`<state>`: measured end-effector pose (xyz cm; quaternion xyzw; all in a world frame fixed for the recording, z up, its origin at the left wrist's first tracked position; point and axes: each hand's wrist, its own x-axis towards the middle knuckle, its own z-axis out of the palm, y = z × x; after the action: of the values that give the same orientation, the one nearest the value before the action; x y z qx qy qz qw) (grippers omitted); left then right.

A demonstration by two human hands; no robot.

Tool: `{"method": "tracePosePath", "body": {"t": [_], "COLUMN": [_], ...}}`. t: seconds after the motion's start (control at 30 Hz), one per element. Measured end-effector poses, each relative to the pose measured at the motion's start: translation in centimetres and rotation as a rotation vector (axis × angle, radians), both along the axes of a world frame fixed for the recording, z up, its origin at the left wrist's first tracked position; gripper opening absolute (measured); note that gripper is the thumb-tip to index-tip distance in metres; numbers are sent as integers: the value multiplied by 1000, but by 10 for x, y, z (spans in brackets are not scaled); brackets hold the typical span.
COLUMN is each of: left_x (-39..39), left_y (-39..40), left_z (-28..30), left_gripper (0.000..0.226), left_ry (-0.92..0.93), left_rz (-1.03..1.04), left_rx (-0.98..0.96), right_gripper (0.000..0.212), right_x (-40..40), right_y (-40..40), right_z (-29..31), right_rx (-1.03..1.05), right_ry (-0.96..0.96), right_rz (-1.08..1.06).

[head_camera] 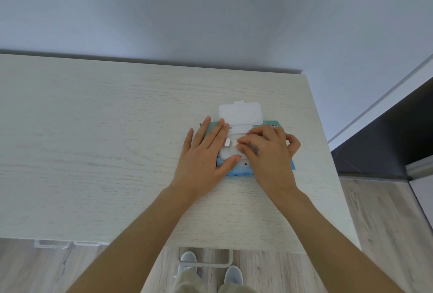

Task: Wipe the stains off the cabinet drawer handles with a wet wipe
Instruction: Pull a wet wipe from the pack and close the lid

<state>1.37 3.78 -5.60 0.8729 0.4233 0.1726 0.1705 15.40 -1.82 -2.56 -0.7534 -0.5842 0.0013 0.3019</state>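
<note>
A light blue pack of wet wipes [236, 170] lies on the pale wood cabinet top [117, 152], near its right edge. Its white lid flap [240, 113] is folded open toward the wall. My left hand [206, 152] lies flat on the pack's left part, fingers spread. My right hand [267, 149] is over the pack's opening, with fingertips pinched on a white wipe [232, 144] there. White drawer handles [206, 261] stick out below the cabinet's front edge, with two more handles [54, 244] at lower left.
A plain wall [210, 11] rises behind the cabinet. A dark panel [386, 133] stands to the right, past the cabinet's edge. Wood-look floor [386, 222] and my white shoes [232, 275] show below.
</note>
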Motion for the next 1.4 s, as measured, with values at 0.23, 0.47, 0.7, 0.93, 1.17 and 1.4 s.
{"method": "tracePosePath", "body": {"t": [0.23,0.47,0.7,0.93,1.17,1.4], "left_x": [-1,1,0,1,0,1], "left_y": [1,1,1,1,3,4], "left_z": [3,4,5,5,5,5], "left_gripper": [75,75,78,85,85,86], "left_ry": [60,52,77,87,107,97], "left_rz": [15,5,13,13,19,9], "left_rx": [15,0,0,-3,18,17], "right_gripper": [7,22,13,20,12,24], "right_x": [5,4,0,-3,14,14], "right_y": [1,-3,6,5,5,4], "right_z": [6,11,12,9,24,22], "right_rx": [-91,-35,-28,-51,8,-154], "right_ry": [-26,194,218,306,181,96], "right_rz": [53,161,143,79,34,125]}}
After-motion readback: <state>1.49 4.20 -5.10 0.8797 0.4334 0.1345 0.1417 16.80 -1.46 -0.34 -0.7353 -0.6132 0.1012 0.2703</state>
